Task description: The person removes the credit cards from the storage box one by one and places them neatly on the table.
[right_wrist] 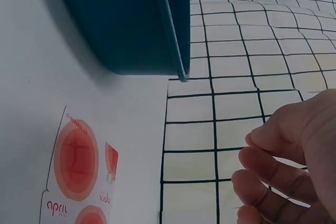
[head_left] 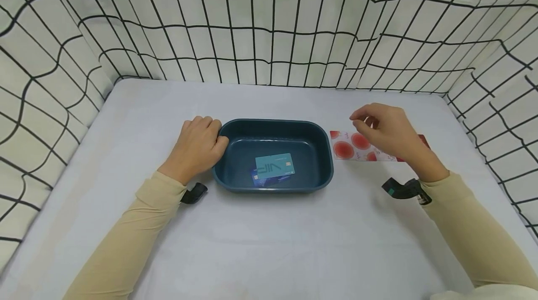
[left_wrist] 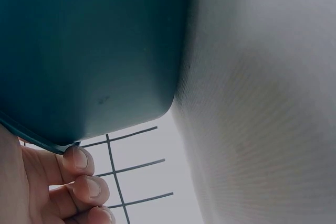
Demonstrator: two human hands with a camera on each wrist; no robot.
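Note:
A dark teal plastic tub (head_left: 311,157) stands on the white table. My left hand (head_left: 195,148) grips its left end, thumb over the rim and fingers outside, as the left wrist view shows below the tub wall (left_wrist: 105,66). Inside lies a light teal card (head_left: 275,166) marked VIP, partly covering a blue card (head_left: 261,181). My right hand (head_left: 384,127) hovers with loosely bent fingers and holds nothing. Beneath it, red-and-white cards with circles (head_left: 344,149) lie right of the tub; a darker red piece (head_left: 422,140) is mostly hidden by the hand.
A white cloth with a black grid (head_left: 260,24) rises behind the table and along both sides. Black wrist devices (head_left: 194,193) sit at both cuffs. White tabletop (head_left: 269,244) spreads in front of the tub.

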